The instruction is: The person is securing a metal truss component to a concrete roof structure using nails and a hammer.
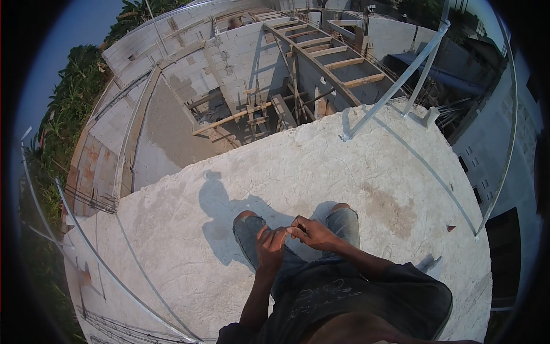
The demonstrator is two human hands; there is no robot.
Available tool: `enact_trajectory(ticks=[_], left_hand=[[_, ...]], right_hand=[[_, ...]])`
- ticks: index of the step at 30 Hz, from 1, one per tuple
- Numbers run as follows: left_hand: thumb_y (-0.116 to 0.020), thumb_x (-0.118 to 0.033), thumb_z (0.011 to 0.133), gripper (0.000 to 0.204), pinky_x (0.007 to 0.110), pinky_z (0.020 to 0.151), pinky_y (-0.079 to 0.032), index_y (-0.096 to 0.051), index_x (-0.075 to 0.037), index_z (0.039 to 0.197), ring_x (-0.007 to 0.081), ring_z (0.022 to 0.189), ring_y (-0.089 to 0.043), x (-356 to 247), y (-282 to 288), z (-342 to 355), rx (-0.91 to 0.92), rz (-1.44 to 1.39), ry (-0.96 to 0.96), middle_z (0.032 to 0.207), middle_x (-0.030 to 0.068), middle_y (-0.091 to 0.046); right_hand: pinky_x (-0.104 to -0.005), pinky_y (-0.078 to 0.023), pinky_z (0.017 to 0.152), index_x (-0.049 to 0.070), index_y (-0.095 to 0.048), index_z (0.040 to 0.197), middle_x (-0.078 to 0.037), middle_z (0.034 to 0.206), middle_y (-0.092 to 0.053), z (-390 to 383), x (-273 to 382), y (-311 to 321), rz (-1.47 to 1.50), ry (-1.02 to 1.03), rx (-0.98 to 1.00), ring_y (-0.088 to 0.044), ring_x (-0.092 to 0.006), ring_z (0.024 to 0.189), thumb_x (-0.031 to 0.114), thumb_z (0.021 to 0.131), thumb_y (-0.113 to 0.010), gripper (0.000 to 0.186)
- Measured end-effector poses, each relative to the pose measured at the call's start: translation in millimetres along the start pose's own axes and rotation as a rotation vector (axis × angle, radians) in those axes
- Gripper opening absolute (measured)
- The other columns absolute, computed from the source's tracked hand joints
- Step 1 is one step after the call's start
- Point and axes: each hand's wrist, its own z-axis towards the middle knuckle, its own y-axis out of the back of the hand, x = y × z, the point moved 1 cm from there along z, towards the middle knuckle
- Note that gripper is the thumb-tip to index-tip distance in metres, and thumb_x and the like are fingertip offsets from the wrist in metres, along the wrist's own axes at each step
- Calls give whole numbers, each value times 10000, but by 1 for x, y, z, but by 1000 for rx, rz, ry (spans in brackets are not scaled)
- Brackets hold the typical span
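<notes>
My left hand (271, 246) and my right hand (308, 231) meet in front of my knees, fingertips close together. The fingers of both are curled and pinched. A tiny pale spot shows between them, too small to name. Below the hands are my jeans (295, 247), with both knees bent. Beneath me spreads a rough, pale concrete slab (269, 178), on which my shadow falls to the left.
Metal posts (395, 83) rise from the slab's far right edge, and a long metal tube (109, 272) runs along the left. Beyond the far edge, the level drops to block walls (240, 54), loose timbers (235, 119) and a ladder-like wooden frame (332, 57).
</notes>
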Motion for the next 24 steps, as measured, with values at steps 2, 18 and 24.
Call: enact_trajectory(ticks=[2, 18, 24], left_hand=[[-657, -9, 794, 211, 487, 952, -436, -638, -91, 988, 226, 857, -665, -1, -1, -4, -18, 19, 28, 939, 52, -698], [-650, -36, 834, 181, 495, 925, -452, -626, -67, 1010, 266, 863, -664, -8, -11, 6, -29, -9, -14, 939, 96, -690], [-603, -58, 896, 151, 434, 836, -499, -613, -13, 1039, 390, 861, -640, 16, -23, 5, 109, -274, 169, 920, 204, -656]], right_hand=[[-359, -463, 701, -16, -564, 941, -130, 752, -606, 0, 2, -1, 40, 40, 7, -580, -209, 728, 387, 977, -522, 407], [-267, -420, 561, 11, -518, 888, -44, 685, -554, -6, -18, -9, 278, -37, -75, -499, -101, 625, 397, 985, -514, 398], [-335, -483, 736, 3, -501, 1186, -125, 901, -621, -10, -49, 1, 330, -117, 10, -603, -194, 762, 450, 957, -538, 504]])
